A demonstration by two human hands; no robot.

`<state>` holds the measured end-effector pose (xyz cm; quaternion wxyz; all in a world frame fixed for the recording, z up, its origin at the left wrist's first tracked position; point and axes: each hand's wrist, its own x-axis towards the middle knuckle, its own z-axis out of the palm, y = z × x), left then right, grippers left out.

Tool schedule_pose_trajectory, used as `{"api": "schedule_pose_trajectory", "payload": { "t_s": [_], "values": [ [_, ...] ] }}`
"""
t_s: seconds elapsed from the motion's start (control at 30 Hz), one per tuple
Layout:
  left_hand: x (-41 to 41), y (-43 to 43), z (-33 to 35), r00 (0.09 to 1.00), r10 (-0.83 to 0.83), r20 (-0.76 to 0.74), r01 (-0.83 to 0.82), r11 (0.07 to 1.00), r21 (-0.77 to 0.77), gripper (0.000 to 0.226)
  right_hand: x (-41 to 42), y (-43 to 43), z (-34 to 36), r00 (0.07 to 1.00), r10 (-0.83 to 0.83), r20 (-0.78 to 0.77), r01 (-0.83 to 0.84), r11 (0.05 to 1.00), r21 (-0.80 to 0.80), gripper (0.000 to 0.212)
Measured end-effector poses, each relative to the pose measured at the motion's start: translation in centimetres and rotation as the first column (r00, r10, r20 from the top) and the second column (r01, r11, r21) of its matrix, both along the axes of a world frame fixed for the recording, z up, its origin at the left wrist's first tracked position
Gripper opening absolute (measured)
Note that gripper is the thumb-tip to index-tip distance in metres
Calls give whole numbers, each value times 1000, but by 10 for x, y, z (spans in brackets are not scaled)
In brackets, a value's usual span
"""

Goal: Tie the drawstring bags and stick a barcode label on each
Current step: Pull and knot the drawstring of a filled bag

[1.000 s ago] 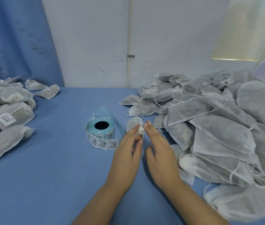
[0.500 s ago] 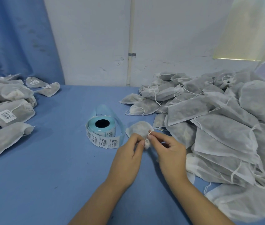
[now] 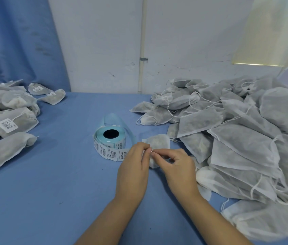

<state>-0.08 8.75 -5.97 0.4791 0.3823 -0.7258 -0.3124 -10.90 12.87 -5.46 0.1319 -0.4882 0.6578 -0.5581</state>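
Blue tabletop (image 3: 51, 191); drawstring bag (image 3: 159, 143) pinched between left hand (image 3: 132, 167), right hand (image 3: 178, 167) fingers (image 3: 160, 153).

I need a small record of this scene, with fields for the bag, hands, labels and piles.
bag: small white non-woven drawstring bag, on blue tablecloth
left hand: pinches its white string
right hand: pinches the same string
labels: pale blue roll of barcode labels, beside left hand
left pile: grey-white bags, some labelled
right pile: grey-white bags, strings loose
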Motion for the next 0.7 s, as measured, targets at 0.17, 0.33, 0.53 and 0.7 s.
{"api": "schedule_pose_trajectory", "payload": {
  "t_s": [0.17, 0.33, 0.53, 0.7],
  "values": [
    [-2, 3, 3, 989, -60, -137, 76, 990, 120, 13, 7, 2, -1, 999, -12, 37, 11, 1000, 7, 4],
    [-1, 1, 3, 947, -125, -295, 197, 954, 226, 14, 15, -1, 0, 976, 37, 214, -24, 998, -64, 12],
    [-1, 0, 4, 958, -137, -250, 186, 965, 184, 14, 9, -3, 4, 671, 251, 698, -220, 966, -135, 14],
    [1, 1, 4, 988, -122, -91, 131, 987, 97, 14, 0, -2, 10, 431, 340, 836, -275, 932, -237, 11]
  ]
}}
